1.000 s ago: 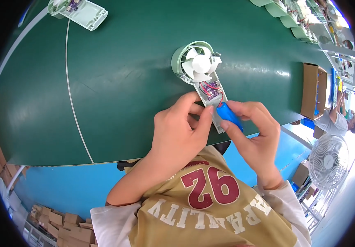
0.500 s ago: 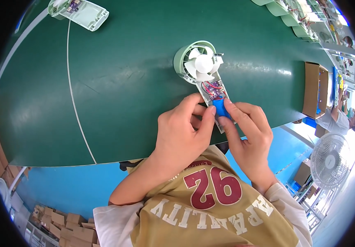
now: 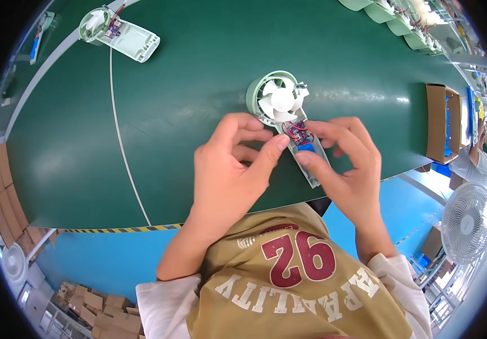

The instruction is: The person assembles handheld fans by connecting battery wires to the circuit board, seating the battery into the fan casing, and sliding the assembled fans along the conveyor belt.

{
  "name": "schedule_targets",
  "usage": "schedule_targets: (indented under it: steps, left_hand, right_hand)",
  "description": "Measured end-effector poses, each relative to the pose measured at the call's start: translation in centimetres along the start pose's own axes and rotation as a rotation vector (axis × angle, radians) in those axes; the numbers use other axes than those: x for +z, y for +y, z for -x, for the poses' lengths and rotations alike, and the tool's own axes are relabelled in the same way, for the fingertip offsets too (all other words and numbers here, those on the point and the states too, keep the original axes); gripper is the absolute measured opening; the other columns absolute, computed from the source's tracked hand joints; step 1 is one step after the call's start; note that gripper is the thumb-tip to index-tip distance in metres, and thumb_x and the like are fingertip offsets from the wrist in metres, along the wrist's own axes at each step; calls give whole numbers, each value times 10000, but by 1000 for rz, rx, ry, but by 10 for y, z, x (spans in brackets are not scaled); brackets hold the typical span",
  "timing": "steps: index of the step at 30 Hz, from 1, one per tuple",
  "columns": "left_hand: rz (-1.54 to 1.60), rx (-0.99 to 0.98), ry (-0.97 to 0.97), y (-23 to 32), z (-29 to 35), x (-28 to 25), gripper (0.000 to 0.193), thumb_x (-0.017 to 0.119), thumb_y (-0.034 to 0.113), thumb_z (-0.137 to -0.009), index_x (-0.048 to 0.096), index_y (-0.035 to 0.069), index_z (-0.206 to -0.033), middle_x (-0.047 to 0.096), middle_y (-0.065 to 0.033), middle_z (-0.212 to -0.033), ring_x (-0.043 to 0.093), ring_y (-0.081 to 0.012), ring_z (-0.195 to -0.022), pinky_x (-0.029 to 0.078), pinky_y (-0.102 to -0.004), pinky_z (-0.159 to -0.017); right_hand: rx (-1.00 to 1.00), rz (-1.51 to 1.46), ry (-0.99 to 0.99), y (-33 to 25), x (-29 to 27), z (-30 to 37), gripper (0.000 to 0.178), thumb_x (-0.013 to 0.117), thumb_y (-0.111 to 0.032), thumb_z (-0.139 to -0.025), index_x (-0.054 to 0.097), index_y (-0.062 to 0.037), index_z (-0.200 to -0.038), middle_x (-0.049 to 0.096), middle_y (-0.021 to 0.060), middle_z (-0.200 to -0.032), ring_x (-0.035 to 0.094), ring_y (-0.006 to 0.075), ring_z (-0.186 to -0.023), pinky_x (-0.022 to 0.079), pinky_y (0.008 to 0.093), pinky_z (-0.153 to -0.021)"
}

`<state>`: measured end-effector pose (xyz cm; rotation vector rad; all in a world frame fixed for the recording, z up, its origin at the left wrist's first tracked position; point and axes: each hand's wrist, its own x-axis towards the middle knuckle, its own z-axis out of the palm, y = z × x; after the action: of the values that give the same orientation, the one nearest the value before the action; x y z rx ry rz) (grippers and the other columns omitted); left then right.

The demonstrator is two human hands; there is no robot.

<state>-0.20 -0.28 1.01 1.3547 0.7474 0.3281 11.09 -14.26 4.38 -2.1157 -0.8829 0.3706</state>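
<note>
A handheld fan [image 3: 282, 100] lies on the green table, its pale green ring and white blades farther from me than its open handle [image 3: 315, 176]. Inside the handle sit a purple circuit board [image 3: 298, 134] with red and black wires, and a blue battery [image 3: 306, 147], partly covered by my fingers. My left hand [image 3: 233, 161] is at the handle's left edge, thumb tip beside the board and fingers curled against the housing. On the other side, my right hand [image 3: 348, 164] straddles the handle, its thumb by the battery and its forefinger near the wires.
Another opened fan [image 3: 133, 40] lies at the far left. Several green fan housings [image 3: 398, 24] line the far right edge. A cardboard box [image 3: 436, 121] with blue items stands at the right, near a white standing fan [image 3: 466, 223]. Cardboard boxes [image 3: 108, 311] are piled on the floor at lower left.
The battery now lies lower in the handle, and my fingers have shifted from it up toward the board and wires. My left hand has moved slightly left. The view has shifted a little.
</note>
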Motion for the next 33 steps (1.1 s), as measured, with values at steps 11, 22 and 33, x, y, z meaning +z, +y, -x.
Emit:
schedule_targets:
  steps: [11, 22, 33]
  left_hand:
    - [126, -201, -45, 9, -9, 11, 263, 710, 141, -942, 516, -25, -1008, 744, -136, -906, 706, -133, -615, 465, -236, -388]
    - [359, -209, 40, 2, -2, 19, 204, 646, -4, -939, 453, 0, -1004, 674, -104, -790, 609, -93, -533, 462, -241, -409]
    - [415, -43, 33, -13, 14, 27, 278, 649, -56, -925, 402, 45, -1003, 659, -87, -808, 591, -51, -549, 437, -209, -420]
  right_hand:
    - [294, -387, -236, 14, 6, -26, 107, 802, -50, -823, 746, -21, -909, 556, -25, -890, 458, 46, -688, 387, 223, -607]
    - [291, -355, -163, 7, 10, -22, 626, 859, -51, -745, 543, -21, -1284, 611, 73, -1071, 608, 127, -899, 519, 261, -713]
    - [525, -942, -248, 8, -3, -10, 679, 727, 54, -857, 422, 68, -1464, 571, 198, -1338, 675, 214, -1082, 576, 315, -890]
